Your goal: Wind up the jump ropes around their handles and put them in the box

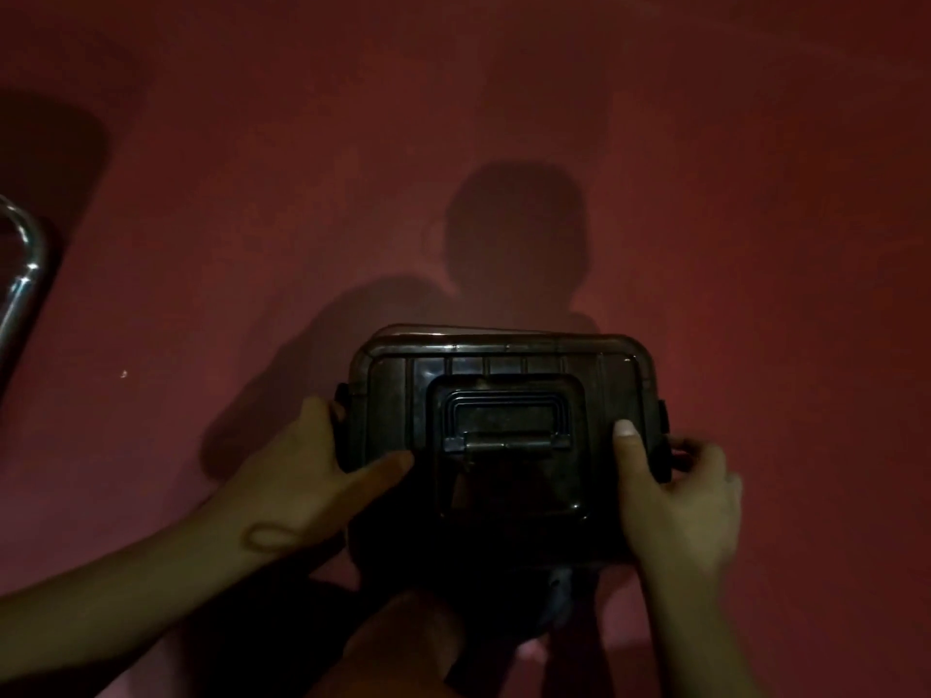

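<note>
A dark plastic box [504, 360] with a lid and a folded carry handle [506, 420] on top rests on the red floor in front of me. Its lid is down. My left hand [312, 476] grips the box's left side, thumb lying across the lid and fingers at the left latch. My right hand [680, 496] holds the right side, thumb pressed on the lid and fingers curled at the right latch [664, 445]. No jump rope is visible; the box's inside is hidden by the dark lid.
The scene is dim. A shiny metal tube [22, 274] curves at the left edge. A small pale speck [124, 374] lies on the red floor [755, 193]. My knee [403, 642] is below the box.
</note>
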Motion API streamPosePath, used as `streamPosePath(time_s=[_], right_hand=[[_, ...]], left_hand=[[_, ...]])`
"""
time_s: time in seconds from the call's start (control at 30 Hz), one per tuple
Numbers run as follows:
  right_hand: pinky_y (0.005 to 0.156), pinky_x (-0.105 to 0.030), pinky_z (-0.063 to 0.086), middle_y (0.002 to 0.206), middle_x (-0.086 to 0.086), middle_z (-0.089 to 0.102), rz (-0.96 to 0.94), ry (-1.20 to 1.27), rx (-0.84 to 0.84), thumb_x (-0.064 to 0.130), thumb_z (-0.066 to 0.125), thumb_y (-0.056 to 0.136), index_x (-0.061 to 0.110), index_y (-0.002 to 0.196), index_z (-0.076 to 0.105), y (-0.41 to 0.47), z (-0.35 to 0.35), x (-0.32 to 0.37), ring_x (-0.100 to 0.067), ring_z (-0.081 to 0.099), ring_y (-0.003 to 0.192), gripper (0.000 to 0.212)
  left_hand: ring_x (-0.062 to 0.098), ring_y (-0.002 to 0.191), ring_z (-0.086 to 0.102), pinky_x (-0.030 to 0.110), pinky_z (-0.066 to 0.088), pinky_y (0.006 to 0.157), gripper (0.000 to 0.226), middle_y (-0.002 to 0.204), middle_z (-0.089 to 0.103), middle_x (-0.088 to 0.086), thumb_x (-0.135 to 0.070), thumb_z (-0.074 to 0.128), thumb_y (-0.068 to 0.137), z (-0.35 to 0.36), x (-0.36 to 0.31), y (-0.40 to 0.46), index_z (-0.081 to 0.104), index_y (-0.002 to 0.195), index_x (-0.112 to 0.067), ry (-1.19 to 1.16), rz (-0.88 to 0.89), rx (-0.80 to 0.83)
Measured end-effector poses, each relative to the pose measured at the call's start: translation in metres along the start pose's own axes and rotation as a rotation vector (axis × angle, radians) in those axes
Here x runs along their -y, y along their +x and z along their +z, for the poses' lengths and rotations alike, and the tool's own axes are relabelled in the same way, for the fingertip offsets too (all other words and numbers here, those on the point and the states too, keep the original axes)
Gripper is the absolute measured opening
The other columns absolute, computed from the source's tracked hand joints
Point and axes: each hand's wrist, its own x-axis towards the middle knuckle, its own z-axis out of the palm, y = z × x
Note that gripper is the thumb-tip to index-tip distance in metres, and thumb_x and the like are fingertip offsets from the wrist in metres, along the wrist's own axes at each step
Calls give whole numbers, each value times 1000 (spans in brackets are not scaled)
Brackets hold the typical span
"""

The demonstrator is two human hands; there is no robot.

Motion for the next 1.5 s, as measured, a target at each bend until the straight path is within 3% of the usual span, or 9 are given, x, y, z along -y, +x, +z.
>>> streamPosePath(time_s=[0.17,0.4,0.63,0.8,1.03,1.17,1.27,1.33,1.5], right_hand=[[88,-43,40,122,-10,51,-69,-4,64,61,53,87,20,127,49,6,9,5,-33,47,116,57],[99,-53,36,140,-17,41,-55,-160,24,69,41,85,25,138,46,6,17,9,-40,37,124,69],[104,-53,41,141,-11,50,160,37,131,65,63,78,24,145,37,20,16,9,-35,49,127,83],[87,-51,53,106,-4,62,170,146,75,61,70,74,18,106,53,15,17,11,-30,63,95,57],[90,-55,46,108,-10,57,12,-5,-165,55,66,81,14,105,52,10,26,10,-36,58,101,49],[90,-54,47,108,-4,56,33,40,-162,62,64,77,20,103,51,9,29,8,-32,58,101,51],[89,-49,48,107,0,56,57,74,-132,64,65,75,25,101,51,10,27,7,-28,58,101,49],[86,-43,49,103,5,56,62,122,-85,58,67,77,31,97,49,10,22,3,-23,59,97,39],[64,-23,54,72,9,71,133,613,148,31,71,86,18,89,65,24,-4,-21,-6,67,68,15]], left_hand=[[11,102,61,27,47,82,49,111,61,-14,-60,67,79,-6,-3,7,55,119,-35,23,89,-21],[6,69,61,31,49,62,55,76,64,-11,-77,69,61,0,-2,17,53,78,-27,-6,11,-188],[22,129,52,37,45,103,131,148,46,0,-60,90,47,6,-4,26,22,154,-26,-455,-273,-41],[14,71,75,24,56,58,39,80,78,0,-42,81,75,11,-5,20,76,102,-14,-600,-236,96],[15,60,66,36,56,61,95,60,66,-4,-102,23,55,12,12,23,71,77,-23,235,-12,-238],[19,96,69,39,56,82,85,103,73,-6,-94,33,65,15,11,20,64,117,-34,167,60,-199],[20,151,18,42,22,121,98,164,21,4,-71,50,80,27,-6,13,13,157,-25,46,237,-261],[12,152,-9,38,3,123,104,166,0,0,-70,50,79,36,-28,9,2,158,-22,134,388,-329],[0,150,1,27,13,119,73,153,32,-16,-48,68,85,74,-107,5,39,148,-24,10,650,-216]])
